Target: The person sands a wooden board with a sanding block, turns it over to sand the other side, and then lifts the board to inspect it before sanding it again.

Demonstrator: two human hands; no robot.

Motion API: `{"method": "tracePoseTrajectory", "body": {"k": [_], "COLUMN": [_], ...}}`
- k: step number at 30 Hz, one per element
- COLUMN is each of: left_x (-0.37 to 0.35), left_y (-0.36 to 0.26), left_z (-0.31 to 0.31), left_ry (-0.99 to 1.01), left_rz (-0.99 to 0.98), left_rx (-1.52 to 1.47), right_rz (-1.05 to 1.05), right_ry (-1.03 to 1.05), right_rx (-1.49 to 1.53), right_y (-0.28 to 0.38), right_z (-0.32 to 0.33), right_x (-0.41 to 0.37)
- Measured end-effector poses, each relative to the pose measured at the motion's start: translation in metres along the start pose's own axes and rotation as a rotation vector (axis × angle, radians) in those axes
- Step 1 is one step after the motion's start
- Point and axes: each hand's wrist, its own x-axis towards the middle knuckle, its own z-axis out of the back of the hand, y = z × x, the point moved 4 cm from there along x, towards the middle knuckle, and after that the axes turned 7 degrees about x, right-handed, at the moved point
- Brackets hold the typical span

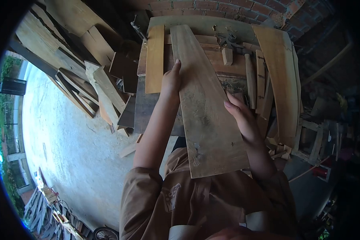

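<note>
A long wooden board (pixel 208 108) is held up between my two hands, its near end close to my chest and its far end over the workbench (pixel 156 116). My left hand (pixel 172 78) grips the board's left edge, thumb lying on the top face. On the right edge, my right hand (pixel 238 110) holds it lower down, with the thumb on top and the other fingers partly hidden underneath. Dark stains and small marks show on the board's face. Just left of it lies a yellowish plank (pixel 155 60) on the bench.
A wide curved board (pixel 278 76) rests on the bench's right side, beside narrow wooden strips (pixel 251 80). A small wood block (pixel 227 57) sits near a dark metal tool (pixel 232 41). Scrap boards (pixel 104 86) lean at left. A brick wall (pixel 244 9) stands behind.
</note>
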Motion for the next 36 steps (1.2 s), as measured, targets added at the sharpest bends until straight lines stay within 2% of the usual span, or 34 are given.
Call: {"method": "tracePoseTrajectory", "body": {"k": [1,3,7,10,12,13,15,18,19,20,22,27,28,30,31,32,33,34,35,36], "left_x": [0.003,0.001,0.012,0.009,0.009,0.013,0.016,0.004,0.010,0.010,0.001,0.025,0.025,0.024,0.027,0.030,0.025,0.021,0.016,0.009], "left_y": [0.006,0.011,0.020,0.019,0.016,0.015,0.013,0.005,0.010,0.013,0.009,0.024,0.025,0.024,0.024,0.026,0.022,0.021,0.024,0.027], "left_z": [-0.002,-0.007,-0.010,-0.012,-0.017,-0.020,-0.028,-0.046,-0.050,-0.056,-0.066,-0.084,-0.087,-0.096,-0.099,-0.103,-0.105,-0.104,-0.100,-0.095], "left_ry": [0.035,0.081,0.153,0.131,0.154,0.160,0.190,0.238,0.193,0.197,0.168,0.108,0.111,0.142,0.146,0.176,0.206,0.210,0.206,0.200], "left_rz": [0.018,0.034,0.004,-0.033,-0.095,-0.097,-0.099,-0.146,-0.220,-0.221,-0.276,-0.420,-0.418,-0.414,-0.417,-0.462,-0.505,-0.506,-0.425,-0.341], "left_rx": [-0.012,-0.071,-0.086,0.002,-0.007,-0.005,-0.189,-0.185,-0.017,-0.020,0.169,0.236,0.236,0.426,0.420,0.489,0.561,0.560,0.446,0.332], "right_rz": [0.011,0.024,0.026,-0.073,-0.351,-0.346,-0.432,-0.479,-0.504,-0.502,-0.538,-0.490,-0.466,-0.435,-0.387,-0.339,-0.337,-0.292,-0.247,-0.249], "right_ry": [0.000,0.180,0.145,0.175,0.202,0.198,0.229,0.267,0.293,0.289,0.029,-0.112,-0.064,-0.020,0.072,0.164,0.159,0.267,0.376,0.373], "right_rx": [-0.001,0.058,-0.049,-0.047,0.204,0.206,0.418,0.427,0.382,0.378,0.198,0.191,0.256,0.312,0.395,0.478,0.478,0.607,0.735,0.736], "right_y": [-0.002,-0.012,-0.013,-0.018,-0.038,-0.045,-0.062,-0.079,-0.080,-0.080,-0.072,-0.084,-0.081,-0.076,-0.072,-0.069,-0.069,-0.064,-0.060,-0.059], "right_z": [0.003,0.009,0.013,0.014,0.018,0.020,0.019,0.015,0.014,0.012,0.006,0.023,0.023,0.025,0.023,0.020,0.020,0.015,0.011,0.012], "right_x": [0.001,0.005,-0.001,-0.003,0.000,0.002,0.003,0.005,0.004,0.001,-0.004,-0.002,-0.005,-0.007,-0.006,-0.006,-0.006,-0.005,-0.004,-0.003]}}
